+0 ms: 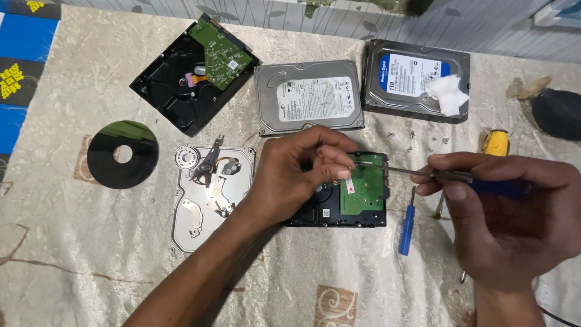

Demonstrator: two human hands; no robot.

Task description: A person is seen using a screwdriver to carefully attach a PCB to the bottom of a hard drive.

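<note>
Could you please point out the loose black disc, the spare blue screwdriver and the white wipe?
Black disc (103, 162): head view, glossy face.
Blue screwdriver (407, 230): head view, handle.
White wipe (448, 94): head view, middle.

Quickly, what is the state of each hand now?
Left hand: fingers pinched at the hard drive.
Right hand: closed, holding a screwdriver.

This looks like an informal repair bench set up in a home rather than a proper workshop. The work surface is covered by a beige patterned cloth (91, 254), and a curtain-like patterned fabric (423, 24) hangs along the top of the frame. Spread across the middle lie several hard drives: an opened drive (209, 194), an upturned black drive (181, 85), a silver-topped drive (308, 97). A loose platter (121, 154) sits at left, a small blue screwdriver (407, 224) at right.
</note>
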